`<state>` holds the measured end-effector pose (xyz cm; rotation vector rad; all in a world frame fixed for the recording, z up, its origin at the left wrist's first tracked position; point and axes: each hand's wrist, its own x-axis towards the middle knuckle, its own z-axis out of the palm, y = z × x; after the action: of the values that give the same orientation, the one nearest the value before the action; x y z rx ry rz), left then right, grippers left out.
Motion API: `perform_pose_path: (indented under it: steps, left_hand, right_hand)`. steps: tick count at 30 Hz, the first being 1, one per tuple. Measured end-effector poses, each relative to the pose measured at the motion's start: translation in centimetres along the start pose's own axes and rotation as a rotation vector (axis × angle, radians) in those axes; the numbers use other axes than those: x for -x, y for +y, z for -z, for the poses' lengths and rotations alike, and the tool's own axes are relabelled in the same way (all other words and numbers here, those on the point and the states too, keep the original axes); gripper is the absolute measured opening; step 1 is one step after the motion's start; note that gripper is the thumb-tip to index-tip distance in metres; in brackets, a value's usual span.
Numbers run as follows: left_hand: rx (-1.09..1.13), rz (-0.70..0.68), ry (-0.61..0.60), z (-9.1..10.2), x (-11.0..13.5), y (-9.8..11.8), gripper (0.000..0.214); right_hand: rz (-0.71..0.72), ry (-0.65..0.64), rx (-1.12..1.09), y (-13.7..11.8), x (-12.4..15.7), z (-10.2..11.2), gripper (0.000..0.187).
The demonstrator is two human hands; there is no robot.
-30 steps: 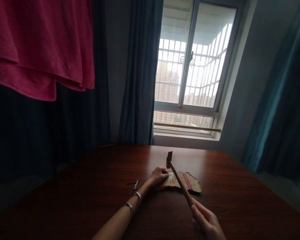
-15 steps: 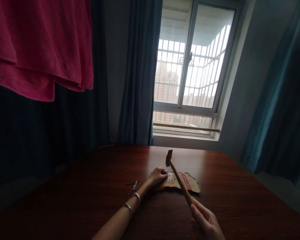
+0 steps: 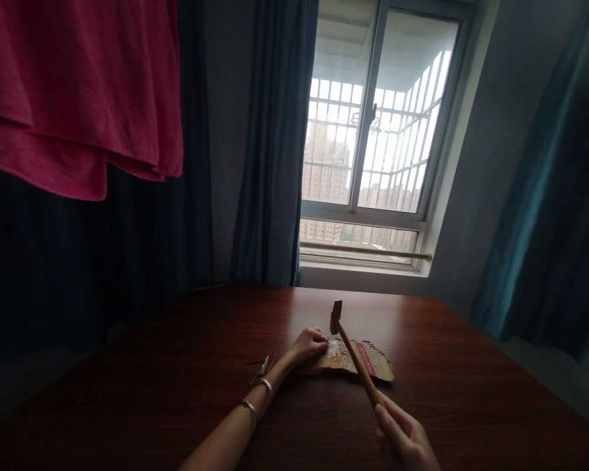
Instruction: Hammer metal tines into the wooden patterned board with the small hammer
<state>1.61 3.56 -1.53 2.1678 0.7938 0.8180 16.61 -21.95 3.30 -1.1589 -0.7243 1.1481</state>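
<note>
My right hand (image 3: 406,432) is wrapped round the wooden handle of a hammer (image 3: 357,361). The dark hammer head is raised over the far side of a tan board (image 3: 380,367) full of small holes, with a pink stripe across it. At the board's left part my left hand (image 3: 311,345) is closed in a pinch on a nail (image 3: 328,339), of which only a small tip shows above the fingers. Several loose nails (image 3: 260,371) lie on the table, left of my left forearm, which wears two bracelets.
The reddish-brown wooden table (image 3: 177,379) spreads out under my hands. Beyond it are a barred window (image 3: 363,163) and blue curtains (image 3: 275,144). A pink cloth (image 3: 88,98) hangs at the upper left.
The hammer head has shifted slightly to the right and lower, its handle tilting with it. My left hand stays in nearly the same place on the board.
</note>
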Motion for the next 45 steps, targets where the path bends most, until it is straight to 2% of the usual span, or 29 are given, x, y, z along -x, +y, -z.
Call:
perform_pose_path:
  steps: [4, 11, 23, 30, 35, 41, 45]
  left_hand:
    - [0.016, -0.005, 0.008, -0.1, -0.1, -0.1, 0.027]
    - [0.049, 0.037, 0.026, -0.3, -0.4, -0.5, 0.025]
    - [0.044, 0.080, 0.028, -0.6, -0.6, -0.9, 0.026]
    - [0.026, 0.071, 0.039, -0.5, -0.3, -0.4, 0.023]
    - [0.050, 0.087, 0.041, -0.6, -0.3, -0.4, 0.024]
    - [0.041, 0.080, 0.064, -0.8, -0.4, -0.7, 0.023]
    - [0.054, 0.103, 0.038, -0.7, -0.3, -0.4, 0.025]
  right_hand:
    - [-0.018, 0.021, -0.011, -0.4, 0.2, -0.5, 0.072]
    - [-0.051, -0.039, -0.018, -0.5, 0.3, -0.8, 0.071]
    - [-0.024, -0.006, 0.020, -0.8, 0.7, -0.9, 0.069]
    - [0.008, -0.025, 0.016, 0.0, 0.2, -0.6, 0.070]
    - [0.031, 0.019, 0.002, 0.7, 0.0, -0.8, 0.070]
    - [-0.020, -0.022, -0.024, 0.4, 0.2, -0.7, 0.071]
    - [-0.023, 0.015, -0.029, 0.8, 0.0, -0.6, 0.067]
